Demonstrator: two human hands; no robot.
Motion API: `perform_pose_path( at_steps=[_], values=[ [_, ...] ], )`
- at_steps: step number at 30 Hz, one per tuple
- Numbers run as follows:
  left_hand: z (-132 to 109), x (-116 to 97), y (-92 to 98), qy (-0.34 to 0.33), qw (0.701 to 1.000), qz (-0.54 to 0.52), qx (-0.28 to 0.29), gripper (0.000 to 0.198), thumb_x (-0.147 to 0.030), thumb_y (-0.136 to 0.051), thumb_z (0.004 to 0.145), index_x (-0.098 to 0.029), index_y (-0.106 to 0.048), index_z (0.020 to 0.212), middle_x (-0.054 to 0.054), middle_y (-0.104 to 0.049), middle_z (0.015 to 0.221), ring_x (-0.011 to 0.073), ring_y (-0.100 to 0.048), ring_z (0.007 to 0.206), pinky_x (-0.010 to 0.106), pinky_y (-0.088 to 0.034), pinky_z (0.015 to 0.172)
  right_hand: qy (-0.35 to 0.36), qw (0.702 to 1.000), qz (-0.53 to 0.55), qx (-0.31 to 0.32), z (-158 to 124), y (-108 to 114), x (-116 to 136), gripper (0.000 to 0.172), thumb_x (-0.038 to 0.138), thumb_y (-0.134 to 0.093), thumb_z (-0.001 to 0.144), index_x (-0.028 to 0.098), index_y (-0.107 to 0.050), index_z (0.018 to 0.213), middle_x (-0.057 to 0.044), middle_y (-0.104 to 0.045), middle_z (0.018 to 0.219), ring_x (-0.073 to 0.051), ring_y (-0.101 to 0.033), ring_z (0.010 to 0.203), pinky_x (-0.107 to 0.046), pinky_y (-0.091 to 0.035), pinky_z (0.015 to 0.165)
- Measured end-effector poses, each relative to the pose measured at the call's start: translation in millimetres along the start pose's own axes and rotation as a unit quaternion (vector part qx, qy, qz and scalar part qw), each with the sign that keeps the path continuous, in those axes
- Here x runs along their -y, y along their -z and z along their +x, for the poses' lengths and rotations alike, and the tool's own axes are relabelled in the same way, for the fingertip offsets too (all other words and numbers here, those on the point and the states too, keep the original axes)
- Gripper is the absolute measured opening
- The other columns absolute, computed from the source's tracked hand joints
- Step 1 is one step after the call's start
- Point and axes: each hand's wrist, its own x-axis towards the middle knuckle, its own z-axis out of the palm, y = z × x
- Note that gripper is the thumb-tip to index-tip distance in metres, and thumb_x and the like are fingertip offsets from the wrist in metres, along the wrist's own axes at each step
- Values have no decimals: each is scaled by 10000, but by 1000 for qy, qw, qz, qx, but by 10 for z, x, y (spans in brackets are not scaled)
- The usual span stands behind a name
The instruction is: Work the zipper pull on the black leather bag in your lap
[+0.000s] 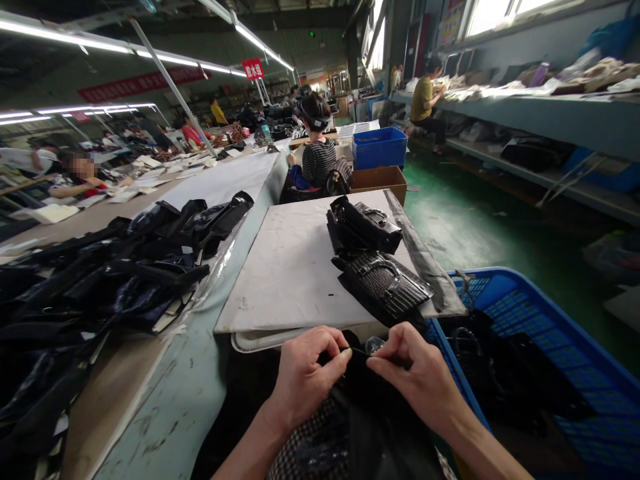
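Observation:
My left hand (305, 373) and my right hand (417, 377) are both closed in a pinch on a black bag piece (357, 383) in my lap, just below the near edge of the white work board (295, 267). A thin thread runs between the fingertips, beside a small clear ring (374, 344). Two finished black crocodile-pattern handbags (385, 283) lie stacked on the right side of the board, a short way beyond my hands.
A heap of black bag parts (110, 267) covers the long table at left. A blue plastic crate (540, 333) with black pieces stands at right. A seated person in a striped top (317, 157) works ahead, near a blue bin (379, 147) and cardboard box (380, 179). Shelving lines the right wall.

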Motion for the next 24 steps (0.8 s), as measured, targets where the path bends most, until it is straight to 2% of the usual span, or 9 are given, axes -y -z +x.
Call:
perform_pose_path(
  at_steps=[5, 9, 12, 14, 17, 20, 24],
  values=[
    [40, -42, -31, 11, 1000, 14, 3, 238, -117, -647, 774, -181, -505, 595, -16, -691, 766, 122, -632, 680, 220, -463, 633, -18, 999, 40, 19, 15, 100, 36, 180, 329, -684, 803, 209, -552, 832, 32, -665, 715, -139, -612, 662, -230, -462, 599],
    [76, -52, -34, 31, 999, 29, 4, 247, -127, -634, 777, -181, -499, 577, -18, -689, 758, 118, -623, 659, 210, -451, 596, -13, 998, 4, 55, -77, 250, 75, 243, 419, -526, 923, 225, -635, 1020, -27, -739, 957, -178, -682, 894, -252, -520, 763],
    [85, -40, -36, 34, 999, 28, 5, 250, -130, -634, 782, -179, -504, 574, -22, -688, 753, 113, -623, 652, 202, -442, 585, -14, 993, -91, 80, -173, 331, 104, 325, 435, -589, 887, 262, -637, 1158, -26, -724, 1098, -203, -671, 1005, -280, -517, 857],
    [83, -34, -43, 32, 999, 26, 6, 251, -126, -640, 780, -177, -505, 574, -24, -687, 750, 110, -626, 655, 197, -435, 581, -25, 981, -165, 96, -204, 345, 112, 346, 428, -675, 825, 272, -663, 1134, -7, -745, 998, -209, -694, 906, -274, -528, 774],
    [80, -38, -55, 27, 999, 27, 9, 254, -118, -649, 775, -174, -506, 574, -29, -688, 750, 105, -626, 653, 196, -432, 588, -28, 961, -249, 118, -186, 320, 100, 176, 407, -636, 866, 280, -720, 953, 24, -735, 761, -194, -693, 705, -253, -470, 588],
    [84, -48, -59, 22, 999, 29, 12, 253, -105, -649, 772, -174, -503, 577, -32, -687, 752, 104, -628, 662, 200, -438, 610, 41, 947, -301, 108, -152, 279, 53, 235, 349, -506, 960, 255, -714, 906, 9, -726, 748, -182, -686, 683, -264, -433, 601],
    [104, -57, -57, 13, 999, 28, 15, 246, -112, -640, 783, -178, -505, 588, -25, -690, 771, 112, -634, 686, 209, -448, 633, 100, 949, -286, 86, -182, 246, -41, 290, 321, -438, 993, 218, -694, 904, 5, -693, 709, -149, -649, 618, -255, -403, 576]
  ],
)
